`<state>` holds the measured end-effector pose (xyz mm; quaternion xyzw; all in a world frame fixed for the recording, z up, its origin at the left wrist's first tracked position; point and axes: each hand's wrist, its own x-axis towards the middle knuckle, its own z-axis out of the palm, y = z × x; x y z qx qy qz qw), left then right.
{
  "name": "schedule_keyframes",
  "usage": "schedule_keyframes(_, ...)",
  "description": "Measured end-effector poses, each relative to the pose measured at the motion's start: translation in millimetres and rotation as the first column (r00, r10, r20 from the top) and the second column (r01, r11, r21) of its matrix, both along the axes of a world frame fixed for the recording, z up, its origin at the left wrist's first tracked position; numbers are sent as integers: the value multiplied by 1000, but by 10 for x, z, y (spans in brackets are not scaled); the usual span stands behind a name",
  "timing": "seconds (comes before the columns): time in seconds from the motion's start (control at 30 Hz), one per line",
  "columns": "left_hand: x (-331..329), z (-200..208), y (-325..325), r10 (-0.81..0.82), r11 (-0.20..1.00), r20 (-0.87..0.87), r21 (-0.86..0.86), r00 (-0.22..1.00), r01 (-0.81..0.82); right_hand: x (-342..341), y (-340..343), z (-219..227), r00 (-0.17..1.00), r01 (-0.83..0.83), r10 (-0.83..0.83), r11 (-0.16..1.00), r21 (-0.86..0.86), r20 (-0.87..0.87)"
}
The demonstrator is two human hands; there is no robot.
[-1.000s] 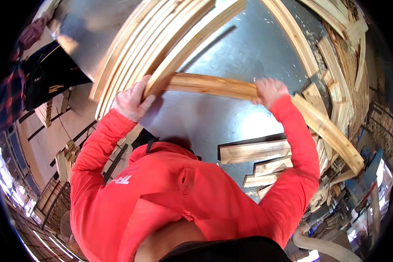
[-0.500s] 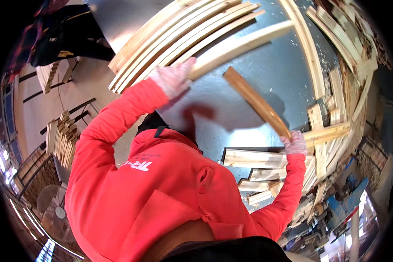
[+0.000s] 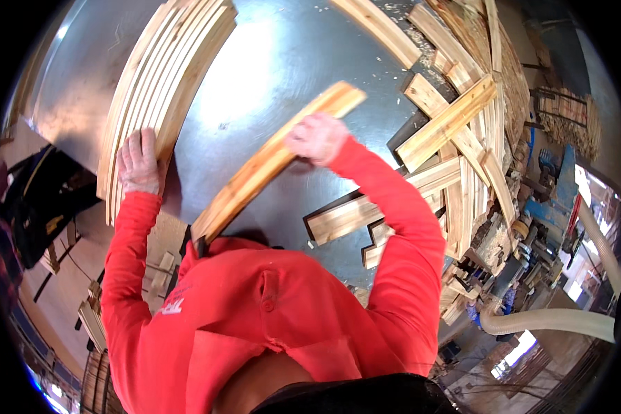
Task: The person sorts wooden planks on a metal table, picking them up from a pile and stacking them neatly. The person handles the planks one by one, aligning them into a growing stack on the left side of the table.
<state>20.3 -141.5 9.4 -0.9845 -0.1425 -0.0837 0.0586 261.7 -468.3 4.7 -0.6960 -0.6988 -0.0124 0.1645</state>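
Note:
My left hand (image 3: 139, 162) lies on the near end of a row of long, pale wooden boards (image 3: 176, 76) set side by side at the left. Its fingers are stretched over the boards, and the thumb side is partly hidden. In my right hand (image 3: 317, 139) is a single wooden board (image 3: 255, 169) with yellow-brown grain, gripped nearer its far end. This board slants over the metal tabletop (image 3: 245, 103), its near end close to my red jacket.
At the right, several loose boards (image 3: 448, 123) lie crossed and piled beside sawdust. Another board (image 3: 379, 31) rests at the table's far side. Blue machinery (image 3: 555, 200) and a pale hose (image 3: 552, 321) stand beyond the right edge. A person in dark clothes (image 3: 41, 207) is at the left.
My left hand has moved from a separate board onto the row's near end. My right hand has brought its board leftward and turned it to the opposite slant. The whole view has shifted.

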Motion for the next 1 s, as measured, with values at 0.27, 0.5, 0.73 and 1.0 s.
schedule_keyframes(0.27,-71,-111,-13,8,999,-43,46,999,-6,159,490,182,925,-292,-46,551,-782,-378)
schedule_keyframes(0.5,-50,-128,-64,19,997,-46,70,999,-16,1408,838,-283,800,599,-600,800,-28,-21)
schedule_keyframes(0.73,-73,-36,11,24,1000,-130,6,991,-23,2536,-46,-373,339,907,-877,209,-365,341)
schedule_keyframes(1.0,976,485,-1085,18,548,79,-835,997,56,1439,268,-230,264,807,-940,94,-583,214)
